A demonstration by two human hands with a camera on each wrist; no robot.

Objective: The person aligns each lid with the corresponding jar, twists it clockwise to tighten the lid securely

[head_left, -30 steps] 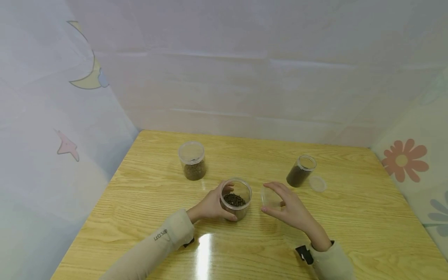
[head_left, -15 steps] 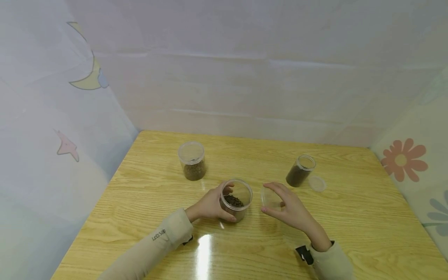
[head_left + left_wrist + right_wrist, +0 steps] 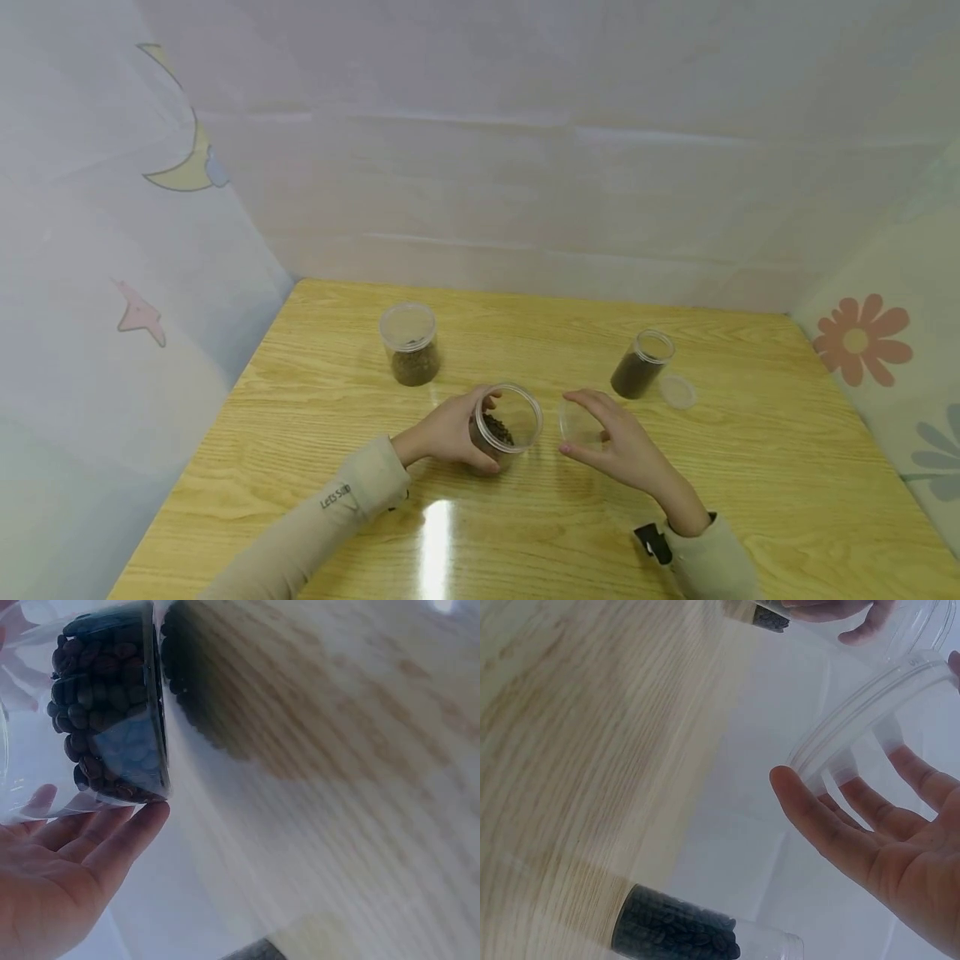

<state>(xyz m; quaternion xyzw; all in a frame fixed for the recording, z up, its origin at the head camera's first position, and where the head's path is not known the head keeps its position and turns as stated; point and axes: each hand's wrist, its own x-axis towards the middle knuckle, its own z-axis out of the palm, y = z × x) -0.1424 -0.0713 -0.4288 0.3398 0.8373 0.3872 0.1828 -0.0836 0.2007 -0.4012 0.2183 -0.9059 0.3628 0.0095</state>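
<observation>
My left hand (image 3: 444,429) grips a clear round jar (image 3: 507,408) part-filled with dark coffee beans (image 3: 105,705). The jar has no lid on, and its mouth leans toward the right hand. In the left wrist view the fingers wrap its side, with the table close below its base. To the right, my right hand (image 3: 624,442) pinches a clear round lid (image 3: 870,712) by its edge, on edge and facing the jar's mouth with a small gap between. The thumb is out of sight or only partly seen in the right wrist view.
A lidded jar of beans (image 3: 414,362) stands behind to the left. At the back right, a narrower uncovered jar (image 3: 639,371) of dark beans stands beside a small clear lid (image 3: 678,392) lying flat. Fabric hangs behind the wooden table (image 3: 300,358).
The jar in my left hand has been lifted slightly and tipped, and its beans have slid toward the left side. My right hand keeps the lid almost still.
</observation>
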